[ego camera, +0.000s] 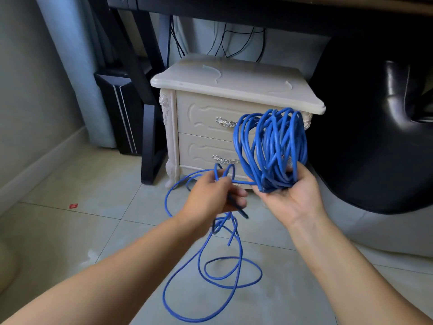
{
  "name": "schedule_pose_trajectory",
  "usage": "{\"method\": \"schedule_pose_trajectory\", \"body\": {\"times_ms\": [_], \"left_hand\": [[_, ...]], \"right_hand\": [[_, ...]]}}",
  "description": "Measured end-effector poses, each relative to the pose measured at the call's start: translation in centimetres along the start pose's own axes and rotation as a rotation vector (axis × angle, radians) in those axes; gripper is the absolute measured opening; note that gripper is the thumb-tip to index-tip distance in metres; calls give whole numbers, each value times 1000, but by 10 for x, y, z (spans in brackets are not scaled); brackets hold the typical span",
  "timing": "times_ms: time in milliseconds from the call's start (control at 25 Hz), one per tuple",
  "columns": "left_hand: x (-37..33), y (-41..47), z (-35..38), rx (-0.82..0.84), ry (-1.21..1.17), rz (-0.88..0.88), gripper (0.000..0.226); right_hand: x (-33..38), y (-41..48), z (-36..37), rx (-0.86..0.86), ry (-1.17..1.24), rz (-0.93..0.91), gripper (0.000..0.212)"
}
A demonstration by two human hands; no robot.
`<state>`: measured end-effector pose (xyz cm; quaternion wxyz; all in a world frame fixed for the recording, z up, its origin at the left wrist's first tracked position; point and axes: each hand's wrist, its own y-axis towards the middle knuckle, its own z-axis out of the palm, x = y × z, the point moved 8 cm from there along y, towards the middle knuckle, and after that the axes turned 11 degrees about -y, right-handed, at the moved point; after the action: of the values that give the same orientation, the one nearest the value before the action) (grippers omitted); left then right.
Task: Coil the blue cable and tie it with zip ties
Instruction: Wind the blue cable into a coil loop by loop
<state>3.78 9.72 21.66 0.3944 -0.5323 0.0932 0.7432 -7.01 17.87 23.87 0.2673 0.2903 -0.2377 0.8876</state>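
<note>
Pale floor tiles [70,231] run under a dark desk, with a black computer tower [119,113] at the far left and a cream nightstand [225,109] in the middle.

Loose turns of the blue cable [210,289] lie sprawled on the tiles at centre, rising in a tangle toward the hands. The left hand [215,195], blurred, has its fingers curled shut around a strand of that slack just in front of the nightstand; a short run of cable bridges from it across to the right. The right hand [290,195] is palm up, fingers wrapped around the bottom of the gathered coil [271,148], which stands upright from the palm, its long axis near vertical and its loops arching toward the nightstand's top edge.

Coiling appears to be under way, well short of done: much cable is on the floor, and no zip ties can be picked out. The next move likely calls for feeding another loop onto the bundle while working out the knotted slack below the left hand.
</note>
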Motion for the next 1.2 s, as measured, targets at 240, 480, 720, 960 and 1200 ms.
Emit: {"method": "schedule_pose_trajectory", "body": {"times_ms": [240,480,720,960,1200], "left_hand": [[-30,7,-44,-13,-39,-155,14],[-28,2,-42,126,-429,-349,16],[-41,7,-32,271,-353,-107,28],[-56,-6,-23,338,224,235,51],[-49,-12,-18,349,518,233,61]], "right_hand": [[36,-4,-16,-105,-159,-87,24],[36,1,-24,-226,-613,-173,20],[36,-11,-6,-204,-1095,-353,23],[22,-11,1,-148,-1309,-301,30],[6,-11,6,19,-1400,-209,29]]}}
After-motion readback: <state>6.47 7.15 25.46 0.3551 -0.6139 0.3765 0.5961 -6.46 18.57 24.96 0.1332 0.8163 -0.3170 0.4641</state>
